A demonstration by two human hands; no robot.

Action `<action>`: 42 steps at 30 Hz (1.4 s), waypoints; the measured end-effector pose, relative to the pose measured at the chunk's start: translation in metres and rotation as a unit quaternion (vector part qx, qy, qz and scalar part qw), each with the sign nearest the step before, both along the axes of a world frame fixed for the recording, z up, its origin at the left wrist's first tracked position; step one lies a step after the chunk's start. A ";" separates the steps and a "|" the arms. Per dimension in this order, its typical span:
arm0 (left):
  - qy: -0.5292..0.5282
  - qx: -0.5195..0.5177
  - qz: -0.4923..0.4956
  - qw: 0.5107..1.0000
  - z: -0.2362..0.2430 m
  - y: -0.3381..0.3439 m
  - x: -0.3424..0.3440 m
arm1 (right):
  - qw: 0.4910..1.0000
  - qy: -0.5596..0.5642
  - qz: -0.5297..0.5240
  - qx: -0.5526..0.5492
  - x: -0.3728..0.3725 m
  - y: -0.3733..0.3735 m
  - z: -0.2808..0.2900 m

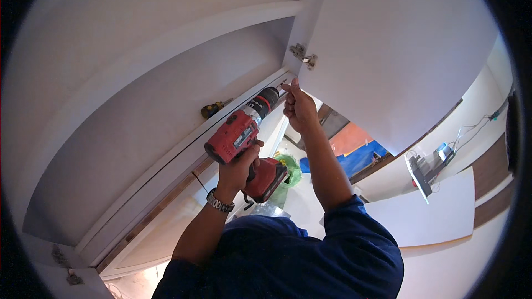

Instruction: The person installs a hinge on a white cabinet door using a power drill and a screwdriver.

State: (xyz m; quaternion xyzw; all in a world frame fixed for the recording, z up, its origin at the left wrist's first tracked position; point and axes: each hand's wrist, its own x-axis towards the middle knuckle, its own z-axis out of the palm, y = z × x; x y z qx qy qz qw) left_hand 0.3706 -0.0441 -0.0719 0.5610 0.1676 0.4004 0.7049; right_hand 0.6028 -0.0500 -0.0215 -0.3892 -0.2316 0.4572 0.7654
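My left hand [236,171] is closed round the grip of a red cordless drill [233,135], whose chuck and bit point up toward a white cabinet frame rail [185,155]. My right hand [301,109] is raised just beyond the chuck, below a metal hinge [303,57] on the white cabinet door [396,44]. Its fingers are closed near the bit's tip at the rail; whatever they pinch is too small to name. A yellow and black screwdriver [213,109] lies beside the rail on the cabinet's inner surface.
Below are a green bag [293,169], blue and orange sheets [354,160], a white board [426,216] and electronic devices with cables [440,158]. A white shelf edge [166,44] curves above on the left. A second hinge [72,277] is at the lower left.
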 end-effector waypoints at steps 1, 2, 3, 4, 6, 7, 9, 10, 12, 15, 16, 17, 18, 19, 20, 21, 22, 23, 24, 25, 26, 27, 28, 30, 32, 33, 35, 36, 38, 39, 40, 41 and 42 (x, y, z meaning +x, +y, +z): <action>-0.004 -0.003 0.000 1.000 0.001 0.001 0.005 | 0.993 -0.068 -0.071 -0.058 0.015 0.006 -0.009; -0.012 -0.019 0.004 1.000 0.003 0.003 0.009 | 0.974 -0.136 -0.140 -0.115 0.028 0.010 -0.019; -0.020 -0.036 0.010 0.999 0.004 0.006 0.014 | 0.973 -0.142 -0.135 -0.120 0.038 0.015 -0.030; -0.025 -0.041 0.015 0.999 0.005 0.009 0.019 | 0.943 -0.207 -0.175 -0.194 0.048 0.019 -0.039; -0.019 0.018 0.014 1.000 0.013 0.012 0.041 | 0.860 -0.333 -0.250 -0.296 0.108 0.022 -0.081; -0.022 0.010 0.029 0.999 0.016 0.016 0.043 | 0.860 -0.342 -0.236 -0.297 0.099 0.031 -0.077; -0.052 -0.016 0.048 0.997 0.024 0.023 0.052 | 0.859 -0.342 -0.185 -0.334 0.085 0.040 -0.075; -0.034 -0.002 0.049 0.998 0.021 0.029 0.058 | 0.837 -0.378 -0.217 -0.332 0.080 0.047 -0.074; -0.033 -0.028 0.057 0.997 0.020 0.036 0.069 | 0.831 -0.391 -0.171 -0.357 0.074 0.048 -0.058; -0.039 -0.036 0.063 0.997 0.025 0.042 0.086 | 0.833 -0.375 -0.137 -0.382 0.078 0.049 -0.059; -0.053 -0.044 0.059 0.996 0.028 0.043 0.091 | 0.842 -0.352 -0.142 -0.382 0.082 0.048 -0.063; -0.067 -0.054 0.055 0.995 0.029 0.044 0.094 | 0.839 -0.353 -0.140 -0.389 0.087 0.047 -0.067; -0.068 -0.063 0.053 0.994 0.031 0.046 0.100 | 0.867 -0.306 -0.109 -0.377 0.097 0.045 -0.072; -0.052 -0.034 0.054 0.997 0.031 0.048 0.103 | 0.891 -0.257 -0.077 -0.366 0.106 0.042 -0.076; -0.036 -0.005 0.054 0.998 0.031 0.050 0.108 | 0.871 -0.273 -0.095 -0.397 0.116 0.044 -0.078; -0.030 -0.019 0.061 0.998 0.023 0.056 0.110 | 0.882 -0.235 -0.070 -0.403 0.108 0.051 -0.072; -0.048 0.013 0.097 0.994 0.016 0.063 0.115 | 0.881 -0.240 -0.053 -0.405 0.103 0.056 -0.064; -0.066 0.045 0.130 0.988 0.008 0.066 0.119 | 0.879 -0.244 -0.039 -0.409 0.102 0.059 -0.060; -0.050 -0.041 0.069 0.996 0.016 0.063 0.115 | 0.873 -0.242 -0.039 -0.421 0.106 0.055 -0.057; -0.050 -0.051 0.070 0.995 0.016 0.063 0.116 | 0.887 -0.231 -0.017 -0.401 0.109 0.055 -0.055; -0.087 -0.084 0.060 0.991 0.017 0.062 0.118 | 0.899 -0.219 0.006 -0.379 0.111 0.056 -0.053; -0.126 -0.116 0.047 0.984 0.016 0.060 0.124 | 0.895 -0.221 0.006 -0.387 0.120 0.055 -0.055; -0.147 -0.101 0.073 0.981 0.012 0.062 0.132 | 0.907 -0.204 0.028 -0.366 0.128 0.056 -0.057; -0.125 -0.097 0.080 0.984 0.004 0.059 0.140 | 0.909 -0.188 0.057 -0.368 0.138 0.058 -0.059; -0.103 -0.089 0.087 0.987 0.000 0.061 0.143 | 0.906 -0.169 0.028 -0.386 0.140 0.066 -0.065; -0.108 -0.073 0.094 0.987 0.000 0.061 0.145 | 0.904 -0.150 -0.005 -0.401 0.145 0.067 -0.068; -0.116 -0.057 0.100 0.987 0.001 0.060 0.150 | 0.907 -0.156 -0.016 -0.390 0.155 0.068 -0.072; -0.112 -0.035 0.118 0.986 0.000 0.061 0.149 | 0.911 -0.158 -0.019 -0.380 0.152 0.070 -0.073; -0.107 -0.012 0.138 0.985 -0.001 0.063 0.147 | 0.908 -0.166 0.001 -0.385 0.148 0.072 -0.070; -0.100 -0.021 0.129 0.986 0.000 0.063 0.148 | 0.905 -0.174 0.015 -0.389 0.149 0.070 -0.066; -0.094 -0.030 0.120 0.988 0.003 0.063 0.149 | 0.905 -0.177 0.014 -0.387 0.149 0.070 -0.066; -0.096 -0.028 0.119 0.988 0.004 0.064 0.150 | 0.905 -0.182 0.013 -0.385 0.148 0.071 -0.067; -0.093 -0.037 0.112 0.989 0.004 0.066 0.153 | 0.905 -0.187 0.010 -0.383 0.149 0.070 -0.067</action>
